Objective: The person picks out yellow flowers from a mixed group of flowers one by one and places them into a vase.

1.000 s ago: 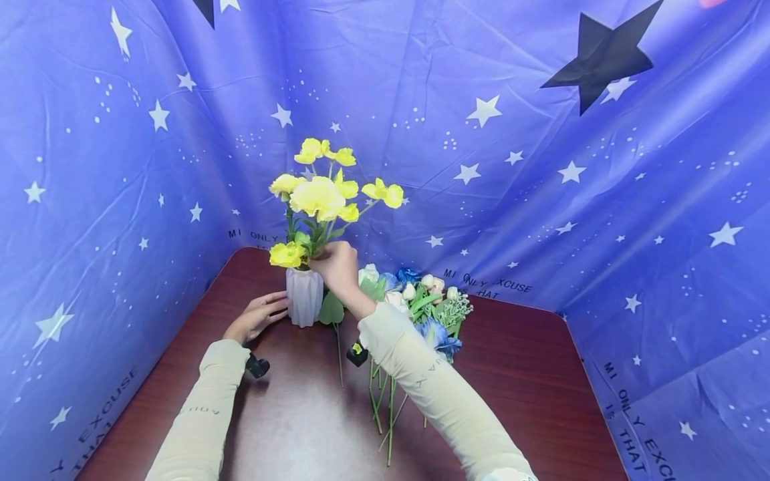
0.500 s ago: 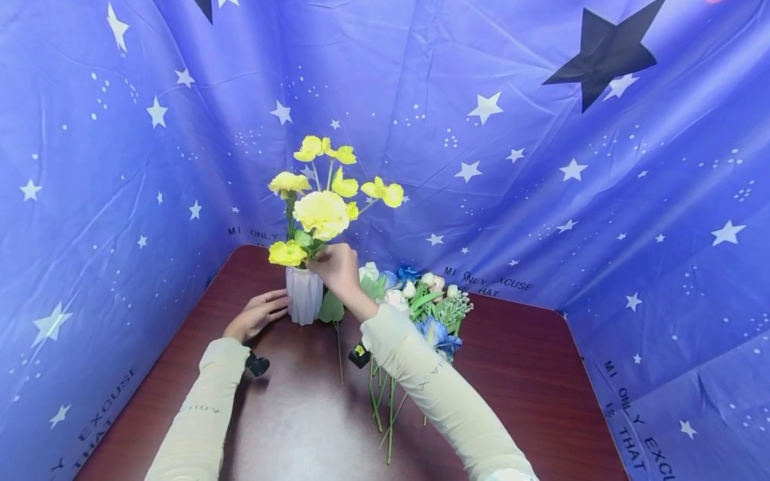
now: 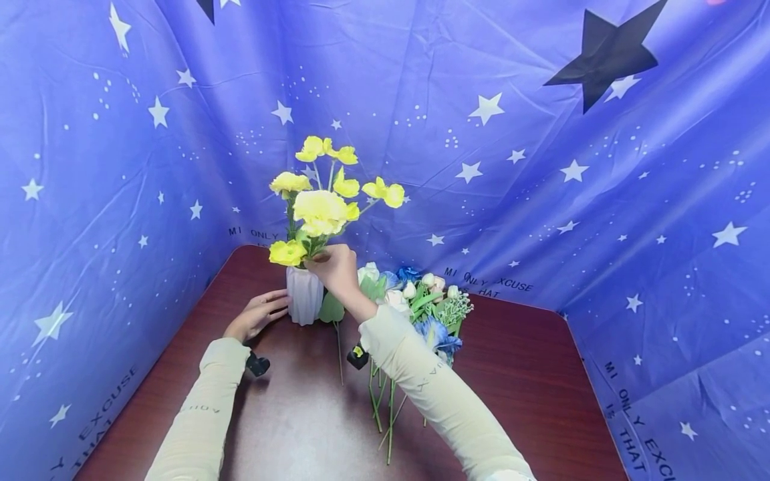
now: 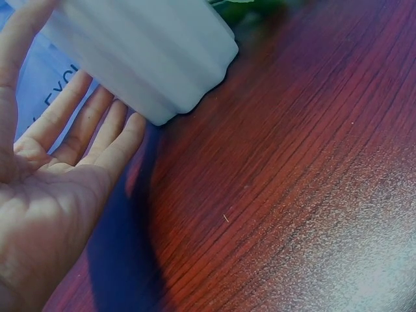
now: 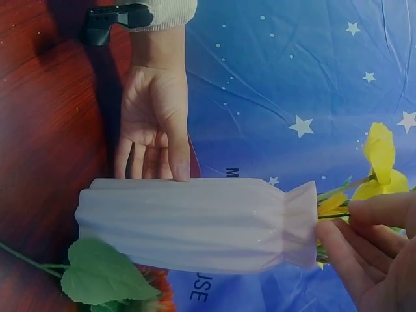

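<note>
A pale fluted vase (image 3: 305,297) stands upright on the table, holding several yellow flowers (image 3: 345,184). My left hand (image 3: 260,315) rests its extended fingertips against the vase's left side, palm facing it. In the left wrist view those fingers (image 4: 78,127) are spread along the vase wall, low near its base. At the vase mouth, my right hand (image 3: 337,267) pinches a thin green stem between thumb and fingers; a large pale yellow carnation (image 3: 321,212) is right above that hand. The right wrist view shows the right thumb (image 5: 374,211) on the stem, fingertips right at the rim.
Right of the vase lies a pile of white and blue flowers (image 3: 430,307), stems (image 3: 390,421) pointing toward me. A broad green leaf (image 3: 331,308) lies close beside the vase. Star-printed blue cloth (image 3: 511,167) surrounds the brown table (image 3: 511,387) at the back and sides.
The large carnation has dropped slightly toward the vase and its head has tilted. My right hand has barely shifted at the rim; the left hand stays against the vase.
</note>
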`<state>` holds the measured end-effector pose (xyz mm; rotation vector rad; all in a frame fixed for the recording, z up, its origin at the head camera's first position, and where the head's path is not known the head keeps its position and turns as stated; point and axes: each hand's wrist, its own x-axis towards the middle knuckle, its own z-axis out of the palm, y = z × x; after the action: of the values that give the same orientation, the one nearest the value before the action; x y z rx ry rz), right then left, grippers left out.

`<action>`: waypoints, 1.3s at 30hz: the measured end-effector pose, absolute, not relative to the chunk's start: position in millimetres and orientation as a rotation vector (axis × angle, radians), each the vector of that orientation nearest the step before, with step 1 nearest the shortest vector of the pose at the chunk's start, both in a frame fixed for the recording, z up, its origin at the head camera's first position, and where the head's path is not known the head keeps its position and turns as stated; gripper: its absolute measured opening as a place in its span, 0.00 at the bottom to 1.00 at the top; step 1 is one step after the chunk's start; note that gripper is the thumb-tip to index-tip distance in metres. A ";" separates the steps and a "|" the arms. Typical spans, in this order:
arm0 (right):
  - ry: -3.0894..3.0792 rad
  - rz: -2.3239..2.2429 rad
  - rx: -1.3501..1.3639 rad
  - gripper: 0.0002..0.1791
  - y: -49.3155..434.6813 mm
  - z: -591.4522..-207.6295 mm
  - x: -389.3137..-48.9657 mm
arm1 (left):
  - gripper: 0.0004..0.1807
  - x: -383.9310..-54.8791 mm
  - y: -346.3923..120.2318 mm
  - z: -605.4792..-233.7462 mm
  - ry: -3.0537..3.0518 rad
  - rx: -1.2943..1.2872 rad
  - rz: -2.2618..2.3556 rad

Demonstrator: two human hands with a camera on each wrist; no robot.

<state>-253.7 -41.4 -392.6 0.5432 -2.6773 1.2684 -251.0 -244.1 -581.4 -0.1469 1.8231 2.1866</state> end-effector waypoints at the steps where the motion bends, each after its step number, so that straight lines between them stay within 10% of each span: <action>1: -2.661 1.265 0.548 0.04 -41.3 -393.2 -254.1 | 0.38 -251.8 -244.0 -582.7 1.829 -0.143 2.187; 39: -2.735 1.226 0.653 0.06 -38.7 -397.0 -255.8 | 0.37 -251.4 -243.4 -584.7 1.871 -0.133 2.158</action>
<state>-255.8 -38.7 -397.0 0.6529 -2.7352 1.2263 -251.4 -243.4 -584.7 -0.1335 1.8706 2.1582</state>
